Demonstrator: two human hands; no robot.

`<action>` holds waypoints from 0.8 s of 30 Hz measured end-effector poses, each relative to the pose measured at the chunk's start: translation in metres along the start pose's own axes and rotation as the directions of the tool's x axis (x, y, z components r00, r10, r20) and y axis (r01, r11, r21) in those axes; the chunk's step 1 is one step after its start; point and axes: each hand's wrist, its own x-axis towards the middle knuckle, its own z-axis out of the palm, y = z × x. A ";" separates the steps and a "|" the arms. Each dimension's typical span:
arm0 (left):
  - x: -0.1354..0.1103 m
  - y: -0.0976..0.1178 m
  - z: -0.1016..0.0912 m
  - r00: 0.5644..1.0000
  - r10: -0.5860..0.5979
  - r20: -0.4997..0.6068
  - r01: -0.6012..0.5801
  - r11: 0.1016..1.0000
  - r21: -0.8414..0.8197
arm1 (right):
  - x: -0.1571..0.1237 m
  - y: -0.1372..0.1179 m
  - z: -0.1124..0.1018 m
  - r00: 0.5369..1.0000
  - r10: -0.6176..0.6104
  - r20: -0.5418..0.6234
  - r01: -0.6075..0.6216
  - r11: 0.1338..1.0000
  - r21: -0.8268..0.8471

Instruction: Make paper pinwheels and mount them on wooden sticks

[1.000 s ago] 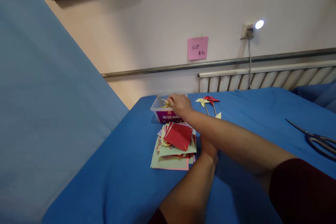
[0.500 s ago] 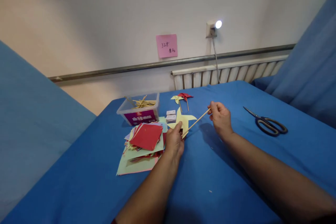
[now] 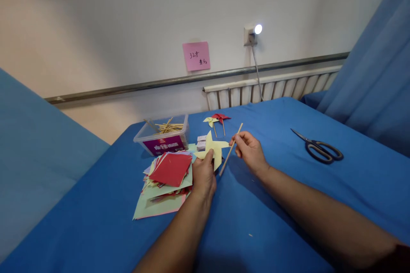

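Observation:
My left hand (image 3: 203,175) pinches a pale yellow paper pinwheel (image 3: 212,147) and holds it just above the blue table (image 3: 275,204). My right hand (image 3: 250,150) grips a thin wooden stick (image 3: 231,149), which slants down toward the pinwheel's lower edge. A messy stack of red, yellow and pink paper squares (image 3: 165,179) lies just left of my left hand. Behind it stands a clear plastic box with a purple label (image 3: 161,139) holding several more sticks.
Two finished pinwheels on sticks (image 3: 216,120), one yellow and one red, lie near the table's far edge. Small white boxes (image 3: 201,141) sit beside the plastic box. Black-handled scissors (image 3: 317,146) lie at the right. A radiator (image 3: 272,89) and wall stand behind; blue fabric flanks both sides.
My right hand came back from the plastic box with a stick and has drawn in toward the pinwheel. My left hand has lifted the yellow pinwheel. The view swung right.

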 end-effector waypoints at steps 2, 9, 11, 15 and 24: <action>0.005 0.002 -0.003 0.998 0.068 -0.013 -0.067 0.997 0.040 | -0.003 -0.002 0.003 0.999 0.017 0.032 -0.018 0.999 0.031; -0.001 0.011 -0.004 0.985 0.170 0.028 -0.173 0.968 0.184 | -0.028 0.015 0.022 0.967 0.142 0.210 -0.153 0.988 0.035; -0.003 0.012 -0.003 0.983 0.185 0.020 -0.185 0.956 0.228 | -0.031 0.021 0.024 0.955 0.174 0.240 -0.185 0.982 0.026; -0.002 0.012 -0.003 0.978 0.207 0.000 -0.201 0.947 0.250 | -0.030 0.025 0.024 0.947 0.201 0.249 -0.211 0.978 0.012; -0.003 0.009 -0.001 0.979 0.205 -0.024 -0.194 0.954 0.230 | -0.027 0.028 0.022 0.950 0.212 0.229 -0.228 0.973 0.043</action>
